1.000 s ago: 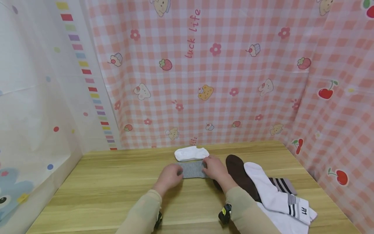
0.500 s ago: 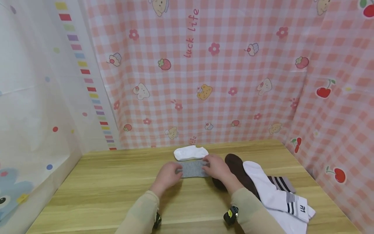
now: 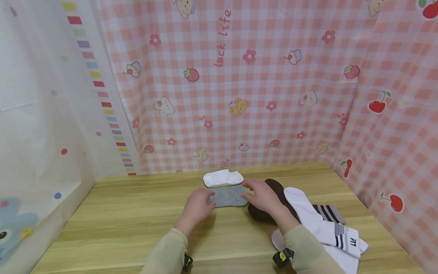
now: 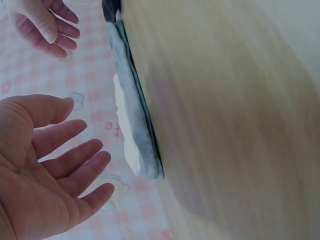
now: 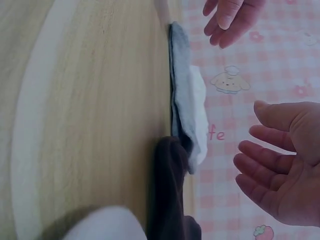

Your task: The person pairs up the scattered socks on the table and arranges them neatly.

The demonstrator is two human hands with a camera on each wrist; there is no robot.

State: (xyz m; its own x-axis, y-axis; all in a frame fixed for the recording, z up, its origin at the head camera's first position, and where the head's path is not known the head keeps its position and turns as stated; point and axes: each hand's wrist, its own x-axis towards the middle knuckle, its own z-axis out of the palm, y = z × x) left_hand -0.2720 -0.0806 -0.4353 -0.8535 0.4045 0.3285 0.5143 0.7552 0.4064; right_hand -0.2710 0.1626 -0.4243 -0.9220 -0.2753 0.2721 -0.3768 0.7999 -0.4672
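A grey sock (image 3: 228, 196), folded into a flat band, lies on the table just in front of a white ankle sock (image 3: 223, 179). My left hand (image 3: 197, 209) hovers by the grey sock's left end, thumb and fingers spread. At the other end is my right hand (image 3: 262, 196), its fingers also parted. The left wrist view shows the left hand (image 4: 55, 175) apart from the grey sock (image 4: 135, 105), holding nothing. In the right wrist view, the right hand (image 5: 285, 160) is likewise off the cloth, fingers loosely extended.
To the right lie dark brown socks (image 3: 261, 214), a long white sock (image 3: 302, 207) with black stripes, and a grey striped cuff (image 3: 330, 214), overlapping. A pale toe (image 3: 278, 239) shows beside the right sleeve. A checked curtain (image 3: 212, 87) hangs behind the wooden table (image 3: 137, 220).
Both hands have let go of the grey sock's ends, and their fingers have opened. My right hand has shifted to the right. The sock stays flat in place.
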